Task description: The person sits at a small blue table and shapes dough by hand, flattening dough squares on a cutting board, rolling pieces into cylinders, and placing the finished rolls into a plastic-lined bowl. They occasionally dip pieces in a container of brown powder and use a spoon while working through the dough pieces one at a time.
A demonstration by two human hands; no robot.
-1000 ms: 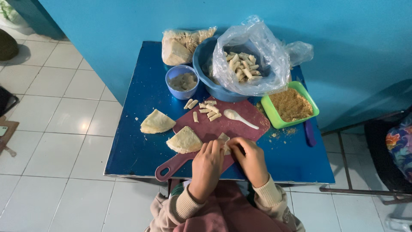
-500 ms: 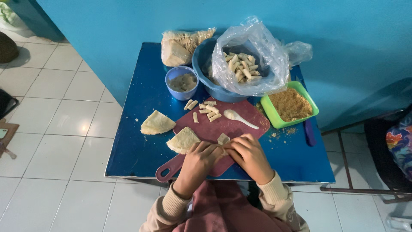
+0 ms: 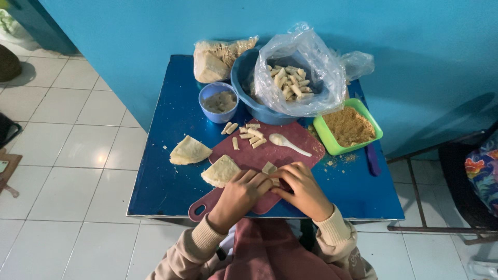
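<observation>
At my blue table [image 3: 166, 129], the big bowl [image 3: 249, 98] with its plastic bag [image 3: 311, 57] of finished rolls sits at twelve o'clock, a green tray [image 3: 332, 142] of crumbs at two, a small cup [image 3: 207, 96] of paste at eleven. On the red board [image 3: 301, 150] a white spoon [image 3: 288, 142] lies beside loose rolls [image 3: 251, 135]. Two wrapper stacks [image 3: 189, 150] wait at nine. My left hand [image 3: 241, 192] and right hand [image 3: 303, 189] meet at six, fingers clenched around one wrapper [image 3: 268, 167] I am rolling; only its corner shows. It looks thin, soft and easily torn, best pinched lightly at the edges. Since a second ago, both hands have closed in together over it.
</observation>
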